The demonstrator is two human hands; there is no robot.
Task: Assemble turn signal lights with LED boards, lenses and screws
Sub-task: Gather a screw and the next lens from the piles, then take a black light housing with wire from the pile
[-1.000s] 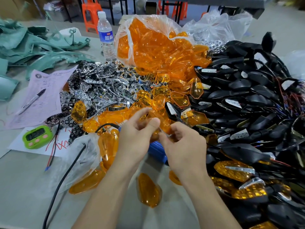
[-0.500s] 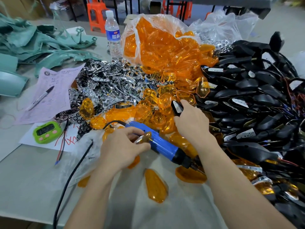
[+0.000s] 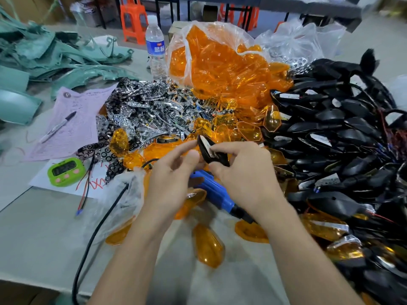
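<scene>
My right hand (image 3: 246,172) grips a black turn signal housing (image 3: 212,151) with a white insert, held above the table's middle. My left hand (image 3: 174,175) meets it from the left, index finger and thumb pinching the housing's left end. Under both hands a blue electric screwdriver (image 3: 211,190) lies on the table. A clear bag of orange lenses (image 3: 220,62) stands behind, with loose lenses (image 3: 208,247) in front. A heap of chrome reflector parts (image 3: 149,113) lies to the left, and a large pile of black housings (image 3: 341,139) fills the right.
A water bottle (image 3: 155,49) stands at the back. A green timer (image 3: 66,171), a pink sheet with a marker (image 3: 72,122) and green plastic panels (image 3: 44,58) lie at the left. The screwdriver's black cable (image 3: 99,227) runs off the front edge.
My right hand took a black housing from the pile and brought it to the middle. My left hand left the screwdriver, which now lies on the table, and came up to the housing.
</scene>
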